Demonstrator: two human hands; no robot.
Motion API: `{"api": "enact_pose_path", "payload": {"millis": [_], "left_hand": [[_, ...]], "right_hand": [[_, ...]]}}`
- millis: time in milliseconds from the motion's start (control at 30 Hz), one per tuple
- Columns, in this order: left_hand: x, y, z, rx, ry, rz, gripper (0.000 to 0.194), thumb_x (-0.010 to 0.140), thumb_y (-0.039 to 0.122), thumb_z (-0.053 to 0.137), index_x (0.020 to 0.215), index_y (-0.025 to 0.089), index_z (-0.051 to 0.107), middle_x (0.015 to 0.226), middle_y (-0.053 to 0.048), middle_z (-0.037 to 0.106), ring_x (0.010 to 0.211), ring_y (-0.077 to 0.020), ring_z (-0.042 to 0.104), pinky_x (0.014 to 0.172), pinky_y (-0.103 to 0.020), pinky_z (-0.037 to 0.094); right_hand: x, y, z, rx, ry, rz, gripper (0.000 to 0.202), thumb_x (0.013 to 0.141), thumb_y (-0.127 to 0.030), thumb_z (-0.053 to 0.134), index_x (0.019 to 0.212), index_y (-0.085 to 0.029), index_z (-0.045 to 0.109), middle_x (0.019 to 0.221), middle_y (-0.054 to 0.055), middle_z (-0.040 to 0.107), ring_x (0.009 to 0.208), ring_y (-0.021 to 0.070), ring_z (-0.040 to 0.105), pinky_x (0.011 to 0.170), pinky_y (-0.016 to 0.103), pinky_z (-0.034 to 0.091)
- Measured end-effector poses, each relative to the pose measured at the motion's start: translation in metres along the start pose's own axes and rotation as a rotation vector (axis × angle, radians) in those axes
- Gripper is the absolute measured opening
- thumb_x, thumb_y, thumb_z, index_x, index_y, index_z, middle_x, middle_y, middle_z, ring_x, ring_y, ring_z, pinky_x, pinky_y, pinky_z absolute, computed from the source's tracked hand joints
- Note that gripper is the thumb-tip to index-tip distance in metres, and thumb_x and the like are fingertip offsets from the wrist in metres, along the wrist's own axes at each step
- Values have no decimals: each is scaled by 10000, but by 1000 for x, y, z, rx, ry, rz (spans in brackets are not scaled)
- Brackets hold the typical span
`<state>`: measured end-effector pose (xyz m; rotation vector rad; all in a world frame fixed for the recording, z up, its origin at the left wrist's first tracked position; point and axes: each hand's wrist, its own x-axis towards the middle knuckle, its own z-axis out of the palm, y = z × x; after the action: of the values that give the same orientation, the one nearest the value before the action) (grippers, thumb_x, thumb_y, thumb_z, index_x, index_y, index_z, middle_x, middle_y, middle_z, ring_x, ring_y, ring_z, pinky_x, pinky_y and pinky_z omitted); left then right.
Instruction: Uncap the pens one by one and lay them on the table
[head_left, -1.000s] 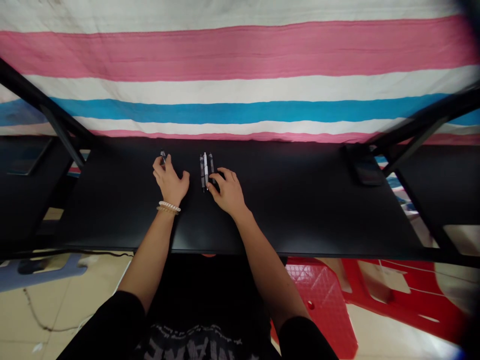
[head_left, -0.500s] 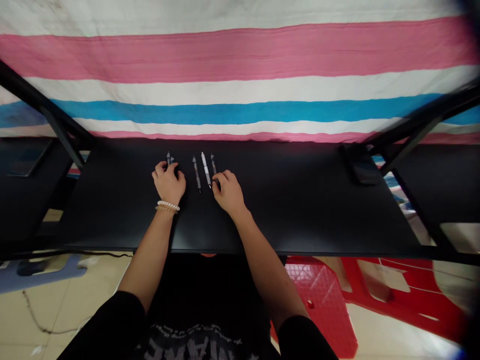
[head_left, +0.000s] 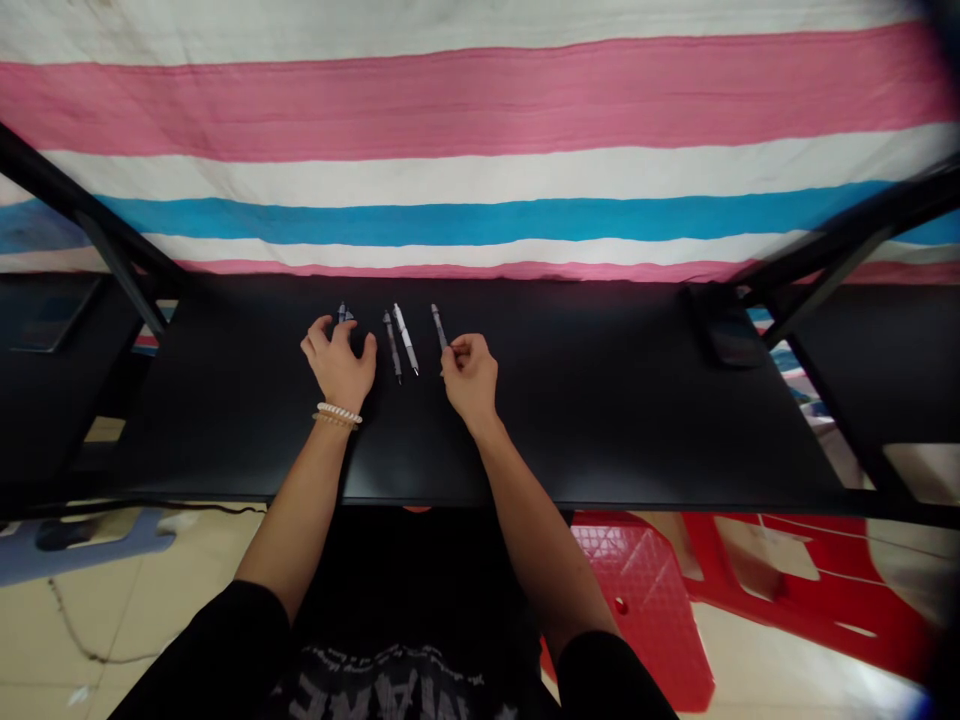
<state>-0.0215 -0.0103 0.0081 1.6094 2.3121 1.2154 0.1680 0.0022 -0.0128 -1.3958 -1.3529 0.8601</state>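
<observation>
My right hand (head_left: pixel 472 378) pinches the near end of a dark grey pen (head_left: pixel 439 325) between thumb and fingers; the pen's far part points away from me. To its left lie a white pen (head_left: pixel 406 338) and a dark pen (head_left: pixel 393 347), side by side on the black table (head_left: pixel 600 400). My left hand (head_left: pixel 337 365), with a white coiled band (head_left: pixel 339 411) at the wrist, has its fingers spread and curved. Just beyond its fingertips show the ends of dark pens (head_left: pixel 345 312), partly hidden by the hand.
A dark phone-like object (head_left: pixel 724 325) lies at the table's right end beside a black metal frame (head_left: pixel 862 235). A striped cloth (head_left: pixel 480 225) hangs along the back edge. Below stand a red plastic stool (head_left: pixel 645 600) and a blue-grey one (head_left: pixel 90 545).
My right hand has moved slightly right with the dark grey pen, widening its gap from the white pen. The white pen has shifted a little left. My left hand's fingers have opened wider.
</observation>
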Motion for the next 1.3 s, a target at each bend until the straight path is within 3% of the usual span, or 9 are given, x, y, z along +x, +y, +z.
{"api": "enact_pose_path", "payload": {"millis": [167,267,333,600,933,1033,1133,1200,1300], "left_hand": [[-3,17,5,-681,-65,-110,321,869,328,741,1151,214,638,1315,-138,629,1185,-261,657,995,-402,531],[-5,23,8,-1120,-245,-347,386,857,400,778,1156,213,619,1111,-109,737,907,-197,754,814,-320,585],[-6,25,7,-1247,-374,-426,339,857,424,786,1050,182,646,974,-95,768,851,-187,763,776,-298,592],[-6,24,5,-1383,-463,-360,338,791,435,853,915,183,663,916,-44,788,891,-169,773,818,-271,614],[-7,26,7,-1409,-469,-451,264,831,389,829,859,178,672,855,-12,756,871,-152,772,848,-258,618],[-8,28,6,-1415,-446,-458,265,850,394,811,872,176,662,877,-22,766,905,-163,774,871,-271,616],[-8,29,7,-1403,-442,-459,271,856,407,804,888,182,655,897,-29,774,953,-181,773,899,-295,611],[-9,29,7,-1402,-456,-454,261,862,403,799,895,187,656,913,-35,779,977,-190,770,919,-312,606],[-10,29,7,-1411,-466,-447,250,860,394,803,902,194,657,928,-40,787,978,-189,770,919,-310,604]], "right_hand": [[-3,-8,3,303,-130,49,216,898,-371,629,1023,-220,539,873,19,638,620,118,618,544,257,488],[-6,-12,3,324,-283,-1,257,874,-412,677,1015,-207,611,843,21,650,665,127,616,571,258,495],[-7,-13,3,300,-310,-35,275,875,-444,687,993,-198,651,809,20,653,680,131,612,594,260,498],[-9,-11,5,365,-338,-50,435,958,-594,577,991,-178,701,681,-7,647,449,85,526,451,219,440],[-15,-10,2,111,-181,-425,298,1024,-366,527,1098,-245,788,815,21,709,599,122,643,617,273,582],[-14,-9,4,151,-159,-384,289,984,-401,614,1196,-269,759,1074,60,738,851,168,721,781,313,627],[-13,-9,6,238,-210,-212,400,959,-491,643,1260,-241,721,989,62,737,749,165,719,676,307,630],[-12,-9,6,284,-228,-167,361,985,-499,596,1156,-226,759,871,49,723,659,153,693,615,304,616],[-10,-10,5,305,-182,-219,239,930,-449,693,1023,-249,785,1040,75,727,862,184,721,737,332,632]]}}
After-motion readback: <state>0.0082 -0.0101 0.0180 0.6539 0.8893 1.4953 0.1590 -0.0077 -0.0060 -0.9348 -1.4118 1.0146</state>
